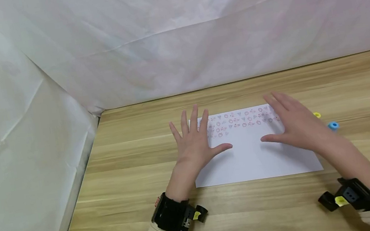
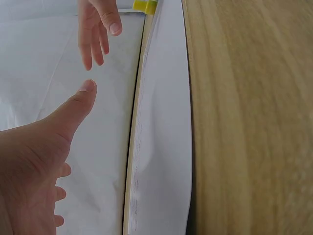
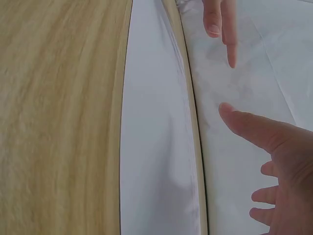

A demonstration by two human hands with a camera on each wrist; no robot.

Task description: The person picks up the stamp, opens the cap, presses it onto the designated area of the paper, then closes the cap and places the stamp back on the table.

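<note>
A white sheet of paper (image 1: 249,153) lay flat mid-counter, its far strip already covered with small red stamped marks, the rest blank. The left hand (image 1: 194,142) and right hand (image 1: 297,124) hovered above it, fingers spread, holding nothing. Two small stamps (image 1: 327,121) sat just beside its right edge.

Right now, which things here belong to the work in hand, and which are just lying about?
In hand:
- white sheet with rows of small red stamped marks along its far edge
- left hand, fingers spread, over the sheet's left part
- right hand, fingers spread, over its right part

Lying about:
- small yellow piece on the table
- small blue ring-shaped piece beside it
</note>
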